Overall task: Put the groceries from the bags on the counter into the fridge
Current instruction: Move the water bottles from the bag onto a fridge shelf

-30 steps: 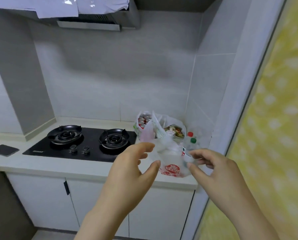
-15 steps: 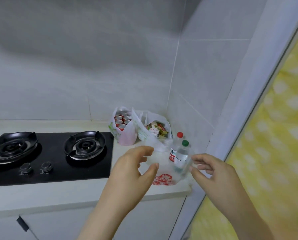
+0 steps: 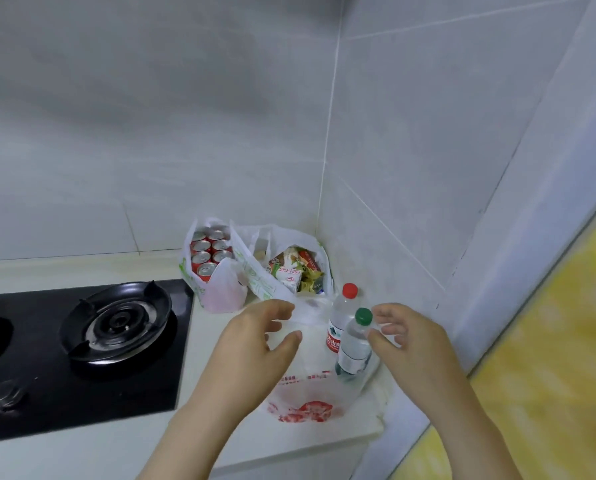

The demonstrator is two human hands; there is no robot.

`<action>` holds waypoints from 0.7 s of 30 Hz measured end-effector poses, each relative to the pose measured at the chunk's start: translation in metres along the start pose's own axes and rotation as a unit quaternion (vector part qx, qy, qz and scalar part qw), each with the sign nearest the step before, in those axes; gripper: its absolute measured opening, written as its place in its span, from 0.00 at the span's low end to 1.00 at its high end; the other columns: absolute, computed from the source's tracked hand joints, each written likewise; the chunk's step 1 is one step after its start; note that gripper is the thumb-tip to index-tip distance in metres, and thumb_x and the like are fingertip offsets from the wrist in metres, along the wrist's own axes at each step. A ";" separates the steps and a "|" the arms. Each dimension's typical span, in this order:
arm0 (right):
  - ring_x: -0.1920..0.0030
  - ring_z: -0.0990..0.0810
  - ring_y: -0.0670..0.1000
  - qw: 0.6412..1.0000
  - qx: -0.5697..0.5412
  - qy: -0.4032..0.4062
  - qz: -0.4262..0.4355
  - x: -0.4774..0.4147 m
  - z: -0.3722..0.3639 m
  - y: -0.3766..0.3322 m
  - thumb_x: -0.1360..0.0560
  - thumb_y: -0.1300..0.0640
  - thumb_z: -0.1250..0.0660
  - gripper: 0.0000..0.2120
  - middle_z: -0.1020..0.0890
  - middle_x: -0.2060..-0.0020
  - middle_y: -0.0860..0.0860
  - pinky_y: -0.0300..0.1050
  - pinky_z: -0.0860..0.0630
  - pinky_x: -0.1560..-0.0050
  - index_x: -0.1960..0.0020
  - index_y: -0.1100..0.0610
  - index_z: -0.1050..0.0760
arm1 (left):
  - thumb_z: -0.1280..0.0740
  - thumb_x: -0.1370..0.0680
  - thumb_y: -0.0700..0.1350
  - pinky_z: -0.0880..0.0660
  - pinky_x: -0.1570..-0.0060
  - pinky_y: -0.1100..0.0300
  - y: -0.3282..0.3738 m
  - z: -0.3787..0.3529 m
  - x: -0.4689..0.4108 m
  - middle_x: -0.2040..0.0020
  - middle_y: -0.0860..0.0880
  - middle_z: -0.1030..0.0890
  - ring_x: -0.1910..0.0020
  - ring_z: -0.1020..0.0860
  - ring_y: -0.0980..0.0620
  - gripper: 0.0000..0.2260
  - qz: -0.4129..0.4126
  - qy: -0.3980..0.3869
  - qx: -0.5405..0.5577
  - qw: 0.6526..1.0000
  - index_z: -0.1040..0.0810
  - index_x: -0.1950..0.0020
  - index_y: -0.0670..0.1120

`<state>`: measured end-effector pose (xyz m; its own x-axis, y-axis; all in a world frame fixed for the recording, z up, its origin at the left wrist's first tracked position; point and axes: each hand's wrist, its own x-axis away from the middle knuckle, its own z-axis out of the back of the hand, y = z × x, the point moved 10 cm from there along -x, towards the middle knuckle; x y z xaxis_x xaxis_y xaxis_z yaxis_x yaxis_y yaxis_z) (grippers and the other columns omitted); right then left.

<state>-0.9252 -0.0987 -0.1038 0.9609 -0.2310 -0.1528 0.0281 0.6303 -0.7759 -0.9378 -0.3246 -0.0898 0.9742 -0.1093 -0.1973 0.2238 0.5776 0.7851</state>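
Green-capped bottle sat in a bag at the counter's right edge; your left hand and right hand flanked it, fingers spread, empty.

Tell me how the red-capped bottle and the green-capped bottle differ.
Cap: the red-capped bottle has a red one, the green-capped bottle a green one. Label: the red-capped bottle wears a red band, the green-capped bottle a pale one. Place: the green-capped bottle is nearer the camera and partly covers the red-capped bottle. Both are clear plastic, caps on.

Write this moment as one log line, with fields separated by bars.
left hand: open, above front bag | right hand: open, near green-capped bottle | nothing held
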 end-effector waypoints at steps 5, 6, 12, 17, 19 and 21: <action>0.46 0.22 0.45 0.999 0.022 -0.031 -0.025 -0.038 -0.022 0.031 0.25 0.56 0.31 0.14 0.21 0.47 0.45 0.47 0.24 0.42 0.40 0.51 0.24 | 0.32 0.24 0.48 0.26 0.46 0.66 -0.026 -0.036 -0.038 0.43 0.60 0.22 0.47 0.24 0.63 0.15 0.027 -0.034 0.000 0.999 0.24 0.38 0.54; 0.45 0.23 0.46 0.998 0.033 -0.036 -0.032 -0.042 -0.027 0.037 0.25 0.56 0.31 0.15 0.22 0.47 0.45 0.46 0.25 0.42 0.39 0.51 0.24 | 0.32 0.24 0.48 0.25 0.46 0.65 -0.032 -0.042 -0.045 0.43 0.60 0.22 0.47 0.24 0.63 0.15 0.031 -0.042 -0.002 0.999 0.24 0.38 0.54; 0.45 0.25 0.48 0.991 0.125 -0.028 -0.044 -0.070 -0.048 0.056 0.27 0.56 0.30 0.20 0.25 0.45 0.47 0.45 0.25 0.43 0.36 0.53 0.27 | 0.31 0.25 0.47 0.24 0.47 0.64 -0.061 -0.074 -0.091 0.46 0.60 0.21 0.49 0.23 0.62 0.14 0.042 -0.083 0.009 0.996 0.24 0.39 0.53; 0.40 0.25 0.49 0.982 0.171 -0.023 -0.077 -0.085 -0.061 0.073 0.28 0.52 0.30 0.22 0.25 0.37 0.46 0.50 0.24 0.42 0.35 0.51 0.28 | 0.31 0.25 0.46 0.24 0.46 0.62 -0.073 -0.108 -0.132 0.45 0.58 0.21 0.49 0.22 0.61 0.14 0.035 -0.136 0.028 0.990 0.24 0.39 0.51; 0.41 0.25 0.49 0.979 0.184 -0.025 -0.082 -0.092 -0.068 0.077 0.28 0.51 0.31 0.21 0.25 0.38 0.45 0.49 0.23 0.43 0.36 0.49 0.27 | 0.31 0.25 0.46 0.24 0.47 0.62 -0.078 -0.121 -0.148 0.45 0.57 0.21 0.50 0.22 0.60 0.15 0.029 -0.148 0.033 0.988 0.24 0.38 0.51; 0.45 0.24 0.47 0.978 0.187 -0.029 -0.089 -0.096 -0.076 0.081 0.29 0.51 0.31 0.19 0.23 0.43 0.43 0.47 0.22 0.46 0.38 0.47 0.27 | 0.31 0.25 0.46 0.24 0.46 0.60 -0.082 -0.135 -0.161 0.45 0.57 0.21 0.49 0.22 0.59 0.16 0.022 -0.164 0.034 0.986 0.25 0.37 0.50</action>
<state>-1.0357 -0.0817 -0.1987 0.9455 -0.3255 0.0074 0.2841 0.8138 -0.5070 -1.1170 -0.2451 -0.2022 0.9374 -0.3471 0.0295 0.1715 0.5335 0.8282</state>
